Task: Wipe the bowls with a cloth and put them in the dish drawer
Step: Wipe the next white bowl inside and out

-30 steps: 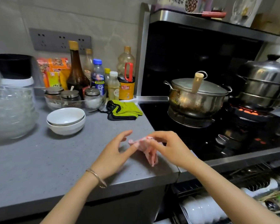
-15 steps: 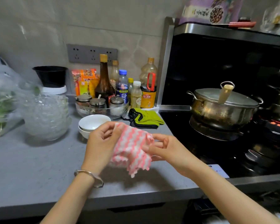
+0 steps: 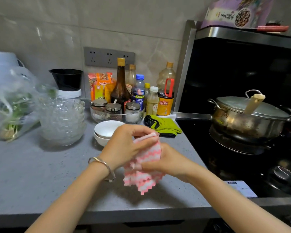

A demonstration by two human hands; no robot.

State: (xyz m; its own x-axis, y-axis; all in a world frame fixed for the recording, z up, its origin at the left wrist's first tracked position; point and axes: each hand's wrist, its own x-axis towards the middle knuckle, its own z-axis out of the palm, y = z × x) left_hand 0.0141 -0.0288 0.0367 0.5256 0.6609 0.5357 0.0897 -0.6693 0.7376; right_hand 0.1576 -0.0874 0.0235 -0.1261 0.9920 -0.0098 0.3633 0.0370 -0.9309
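Note:
Two white bowls (image 3: 106,130) sit stacked on the grey counter (image 3: 40,174), just behind my hands. A pink-and-white zigzag cloth (image 3: 145,167) hangs above the counter between both hands. My left hand (image 3: 124,145) pinches its top edge, partly hiding the bowls' right side. My right hand (image 3: 168,158) grips the cloth from the right, lower down. The dish drawer is out of view.
A stack of clear glass bowls (image 3: 62,120) and a plastic bag of greens (image 3: 10,106) stand at left. Sauce bottles and spice jars (image 3: 124,98) line the wall. A green glove (image 3: 163,126) lies behind the hands. A lidded steel pot (image 3: 245,118) sits on the black stove at right.
The cloth went from bunched on the counter to lifted and spread between both hands. My left hand now grips its top. The view turned left and up; the open drawer left the frame.

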